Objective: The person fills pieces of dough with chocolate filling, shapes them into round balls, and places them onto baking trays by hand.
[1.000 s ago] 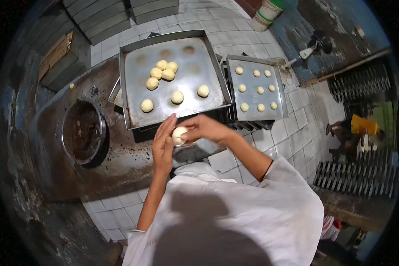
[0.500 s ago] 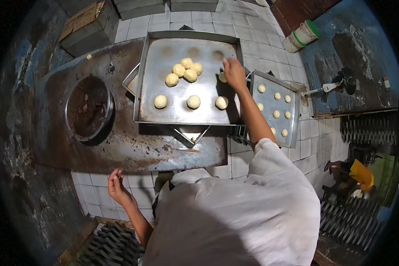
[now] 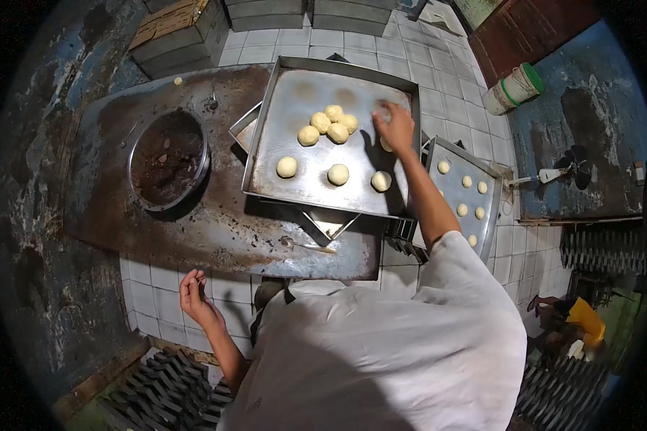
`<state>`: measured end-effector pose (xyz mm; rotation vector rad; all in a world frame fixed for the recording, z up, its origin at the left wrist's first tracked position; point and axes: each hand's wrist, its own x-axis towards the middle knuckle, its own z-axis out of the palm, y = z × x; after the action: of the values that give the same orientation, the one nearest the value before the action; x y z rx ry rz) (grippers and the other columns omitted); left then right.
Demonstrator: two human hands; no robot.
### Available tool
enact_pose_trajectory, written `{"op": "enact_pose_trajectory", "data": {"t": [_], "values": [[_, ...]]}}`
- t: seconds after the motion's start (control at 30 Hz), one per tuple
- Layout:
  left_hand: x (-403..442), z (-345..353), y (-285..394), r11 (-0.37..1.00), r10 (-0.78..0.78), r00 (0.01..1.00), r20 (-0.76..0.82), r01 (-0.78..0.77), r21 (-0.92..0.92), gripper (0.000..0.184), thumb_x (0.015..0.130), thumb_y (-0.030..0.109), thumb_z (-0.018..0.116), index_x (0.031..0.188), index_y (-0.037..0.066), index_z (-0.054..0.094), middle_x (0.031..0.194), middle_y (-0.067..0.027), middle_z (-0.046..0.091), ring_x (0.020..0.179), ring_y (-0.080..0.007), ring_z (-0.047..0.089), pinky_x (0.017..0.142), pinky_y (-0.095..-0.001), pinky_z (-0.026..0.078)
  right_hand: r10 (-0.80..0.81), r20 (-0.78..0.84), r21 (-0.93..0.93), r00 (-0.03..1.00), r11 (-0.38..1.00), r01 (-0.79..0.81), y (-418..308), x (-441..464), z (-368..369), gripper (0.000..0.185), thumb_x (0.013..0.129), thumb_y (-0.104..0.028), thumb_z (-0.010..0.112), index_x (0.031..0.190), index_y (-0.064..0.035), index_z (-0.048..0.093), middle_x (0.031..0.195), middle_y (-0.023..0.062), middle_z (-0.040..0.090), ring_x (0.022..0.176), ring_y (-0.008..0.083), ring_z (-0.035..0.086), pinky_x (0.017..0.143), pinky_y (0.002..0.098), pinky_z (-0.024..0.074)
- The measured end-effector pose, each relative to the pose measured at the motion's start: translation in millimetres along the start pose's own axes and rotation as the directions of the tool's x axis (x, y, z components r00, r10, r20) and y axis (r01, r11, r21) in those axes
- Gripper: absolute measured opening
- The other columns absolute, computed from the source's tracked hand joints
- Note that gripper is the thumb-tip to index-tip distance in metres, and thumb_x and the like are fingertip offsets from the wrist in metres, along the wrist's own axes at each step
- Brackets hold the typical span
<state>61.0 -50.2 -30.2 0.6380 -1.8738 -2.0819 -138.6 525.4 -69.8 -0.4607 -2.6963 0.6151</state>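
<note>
Your right hand (image 3: pixel 395 128), fingers loosely apart, is over tray (image 3: pixel 305 188); dough ball (image 3: pixel 386 144) partly hidden below. Your left hand (image 3: pixel 200 305) curls beyond surface (image 3: pixel 266 251), grip cannot be told. Dough cluster (image 3: pixel 337 131) lies nearby; bowl (image 3: pixel 203 167) farther left.

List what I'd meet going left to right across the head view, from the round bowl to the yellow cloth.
Round bowl, cluster of five dough balls, right hand, smaller tray, yellow cloth.
</note>
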Motion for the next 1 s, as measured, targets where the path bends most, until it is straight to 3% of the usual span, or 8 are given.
{"op": "enact_pose_trajectory", "data": {"t": [0.03, 0.2, 0.3, 0.37, 0.47, 0.67, 0.87, 1.0], "values": [[5, 5, -5, 1.0, -0.009, 0.999, 0.033, 0.009, -0.016, 0.02, 0.102, 0.015, 0.06, 0.111, -0.001, 0.069, 0.105, -0.0091, 0.07, 0.099, -0.0162, 0.065, 0.087, -0.0299, 0.05, -0.188, -0.23, -0.03, 0.955, 0.982, 0.186, -12, -7, 17, 0.033, 0.084, -0.033, 0.077, 0.105, -0.0084, 0.072, 0.107, 0.0109, 0.07, 0.107, 0.0332, 0.062, 0.094, 0.0465, 0.0457], [23, 85, 2, 0.999, 0.007, 0.975, 0.222, -0.018, 0.044, 0.018, 0.1, 0.012, 0.062, 0.107, -0.002, 0.069, 0.103, -0.0076, 0.071, 0.097, -0.0154, 0.067, 0.089, -0.0294, 0.051, -0.422, 0.057, -0.416, 0.905, 0.814, 0.405, -69, -39, 89, 0.027, 0.078, -0.032, 0.072, 0.097, -0.0134, 0.071, 0.091, 0.0085, 0.069, 0.091, 0.0256, 0.066, 0.087, 0.0463, 0.0418], [23, 144, 18, 0.995, 0.069, 0.91, 0.41, -0.09, 0.034, 0.016, 0.098, 0.01, 0.064, 0.105, -0.003, 0.07, 0.103, -0.0086, 0.071, 0.097, -0.0169, 0.069, 0.092, -0.0306, 0.052, -0.173, 0.204, -0.37, 0.964, 0.897, 0.24, -95, -35, 50, 0.024, 0.085, -0.032, 0.068, 0.094, -0.0103, 0.073, 0.088, 0.0094, 0.073, 0.087, 0.0267, 0.069, 0.089, 0.0453, 0.0419], [17, 177, 28, 0.995, 0.062, 0.862, 0.503, -0.09, 0.031, 0.016, 0.099, 0.009, 0.063, 0.106, -0.003, 0.07, 0.103, -0.0079, 0.071, 0.098, -0.0172, 0.069, 0.092, -0.0297, 0.052, 0.1, 0.262, 0.091, 0.96, 0.988, -0.128, -107, -45, -3, 0.027, 0.092, -0.029, 0.064, 0.097, -0.0047, 0.075, 0.091, 0.0148, 0.075, 0.089, 0.0287, 0.072, 0.09, 0.0447, 0.0451], [5, 220, 32, 0.993, -0.044, 0.77, 0.636, -0.034, 0.109, 0.021, 0.098, 0.017, 0.065, 0.11, 0.0, 0.071, 0.105, -0.0039, 0.071, 0.101, -0.0126, 0.063, 0.091, -0.0286, 0.049, -0.071, 0.443, 0.759, 0.894, 0.56, -0.332, -108, -68, -59, 0.017, 0.097, -0.014, 0.062, 0.104, 0.0003, 0.067, 0.094, -0.0001, 0.065, 0.088, 0.0117, 0.059, 0.084, 0.0311, 0.0471], [-22, 265, 40, 0.85, -0.16, 0.529, 0.833, 0.503, -0.156, 0.033, 0.102, 0.023, 0.062, 0.124, -0.002, 0.062, 0.121, -0.0063, 0.066, 0.111, -0.0166, 0.062, 0.095, -0.0352, 0.051, -0.123, 0.525, 0.85, 0.842, 0.035, -0.525, -168, -139, -112, 0.038, 0.106, -0.039, 0.052, 0.117, -0.004, 0.063, 0.102, 0.0013, 0.066, 0.092, 0.0114, 0.06, 0.086, 0.029, 0.0481], [-3, 222, 11, 0.908, -0.103, 0.568, 0.817, 0.388, -0.155, 0.023, 0.097, 0.007, 0.066, 0.119, 0.002, 0.061, 0.113, -0.0091, 0.069, 0.104, -0.0145, 0.066, 0.093, -0.0309, 0.051, 0.313, 0.074, 0.592, 0.947, 0.751, -0.294, -233, -183, -35, 0.05, 0.099, -0.047, 0.063, 0.089, 0.0019, 0.062, 0.072, 0.0133, 0.063, 0.068, 0.0181, 0.057, 0.069, 0.0359, 0.0491], [37, 160, -11, 0.616, -0.305, 0.415, 0.857, 0.773, -0.155, 0.032, 0.105, 0.019, 0.053, 0.131, 0.0, 0.055, 0.128, -0.0138, 0.063, 0.119, -0.026, 0.061, 0.108, -0.0424, 0.045, 0.175, 0.387, 0.716, 0.905, 0.562, -0.414, -239, -222, 57, 0.047, 0.104, -0.044, 0.053, 0.087, -0.0019, 0.065, 0.078, 0.0122, 0.068, 0.068, 0.0216, 0.06, 0.065, 0.039, 0.0481]]}}
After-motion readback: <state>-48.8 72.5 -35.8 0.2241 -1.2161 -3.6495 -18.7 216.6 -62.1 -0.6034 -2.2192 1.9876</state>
